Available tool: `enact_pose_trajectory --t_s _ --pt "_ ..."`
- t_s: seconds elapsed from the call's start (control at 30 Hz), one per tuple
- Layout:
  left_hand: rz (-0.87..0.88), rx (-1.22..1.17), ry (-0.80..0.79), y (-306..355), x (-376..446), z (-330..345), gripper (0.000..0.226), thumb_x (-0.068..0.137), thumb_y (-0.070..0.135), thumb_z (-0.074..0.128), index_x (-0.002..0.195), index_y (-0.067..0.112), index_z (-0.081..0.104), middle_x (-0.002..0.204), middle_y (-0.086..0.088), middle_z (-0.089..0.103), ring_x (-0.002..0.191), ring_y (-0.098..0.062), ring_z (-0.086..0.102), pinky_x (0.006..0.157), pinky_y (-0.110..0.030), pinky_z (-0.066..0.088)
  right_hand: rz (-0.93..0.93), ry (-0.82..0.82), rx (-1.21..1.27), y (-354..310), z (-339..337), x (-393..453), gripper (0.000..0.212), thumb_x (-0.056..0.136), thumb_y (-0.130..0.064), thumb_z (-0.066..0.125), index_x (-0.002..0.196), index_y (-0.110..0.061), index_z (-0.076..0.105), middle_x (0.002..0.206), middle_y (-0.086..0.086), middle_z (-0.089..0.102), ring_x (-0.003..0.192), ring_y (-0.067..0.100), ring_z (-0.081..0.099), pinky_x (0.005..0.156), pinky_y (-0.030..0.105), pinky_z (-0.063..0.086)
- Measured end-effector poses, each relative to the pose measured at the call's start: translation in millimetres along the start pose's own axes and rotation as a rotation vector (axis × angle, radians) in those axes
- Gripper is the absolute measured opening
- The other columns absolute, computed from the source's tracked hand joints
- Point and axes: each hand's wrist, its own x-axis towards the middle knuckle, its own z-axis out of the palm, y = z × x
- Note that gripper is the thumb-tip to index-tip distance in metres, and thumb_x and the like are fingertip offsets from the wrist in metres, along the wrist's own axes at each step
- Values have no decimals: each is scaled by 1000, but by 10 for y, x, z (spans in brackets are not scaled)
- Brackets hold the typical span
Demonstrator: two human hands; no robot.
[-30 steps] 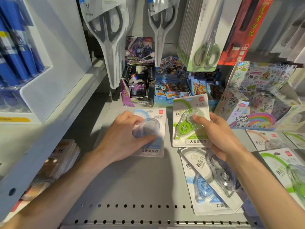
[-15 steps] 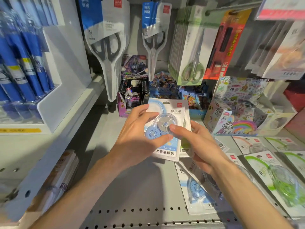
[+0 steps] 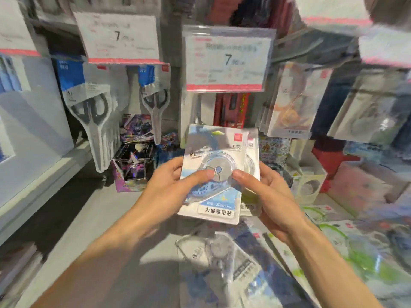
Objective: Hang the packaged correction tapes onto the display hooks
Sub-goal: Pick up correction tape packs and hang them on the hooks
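— Correction tape packs (image 3: 219, 174) sit stacked in your hands in the head view, raised in front of the price tag (image 3: 228, 60). Your left hand (image 3: 171, 187) and right hand (image 3: 264, 192) each pinch them, thumbs on the clear blister.

— How will they handle?

— Light, I judge; stiff card, slick plastic bubble. Hold the card edges low, leaving the top free for the hook. More packs (image 3: 224, 256) lie on the shelf (image 3: 93, 221).
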Motion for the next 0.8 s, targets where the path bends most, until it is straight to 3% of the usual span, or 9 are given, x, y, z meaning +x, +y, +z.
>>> enact_pose_trajectory --t_s 0.1,0.23,0.3,0.4,0.5,0.67,0.8 --pt "72 -9 58 74 91 383 50 67 34 86 112 16 72 101 4 82 91 -14 79 66 -21 60 -28 12 40 -206 -425 7 59 75 -24 84 129 -8 68 120 16 77 105 31 77 79 37 63" --pt "125 -12 172 180 210 882 53 63 30 93 106 12 69 100 -2 82 89 -23 80 76 -39 63 -97 79 -76 -483 -1071 23 48 74 -29 82 119 -16 73 114 11 80 102 30 77 93 48 59" --pt "169 23 201 246 249 1111 44 69 27 89 109 18 72 104 0 82 94 -23 79 85 -41 59 -140 75 -168 -633 -1370 11 37 79 -32 83 115 -25 75 111 5 81 102 27 78 90 45 59" --pt "267 69 247 357 269 1376 43 73 26 89 112 21 71 105 5 81 95 -18 78 76 -28 61 -222 34 -241 -851 -1716 -19 28 82 -35 80 109 -38 76 108 -4 81 99 16 78 75 25 61" --pt "333 81 285 456 252 1567 40 71 29 86 107 20 71 101 6 81 89 -13 79 69 -17 57 -281 24 -246 -988 -1947 -15 31 79 -39 85 108 -40 76 108 -9 81 99 8 77 74 14 57" --pt "397 117 293 594 173 1753 40 72 23 88 109 23 72 104 7 81 93 -13 78 71 -16 57 -333 39 -239 -1078 -2090 12 38 77 -37 78 113 -29 71 105 -12 81 97 4 77 72 9 54" --pt "462 108 267 696 66 1793 40 69 34 84 108 33 74 110 5 80 99 -16 77 77 -21 59 -366 49 -259 -1096 -2072 30 30 82 -35 78 111 -30 72 105 -12 81 96 5 77 72 10 54"
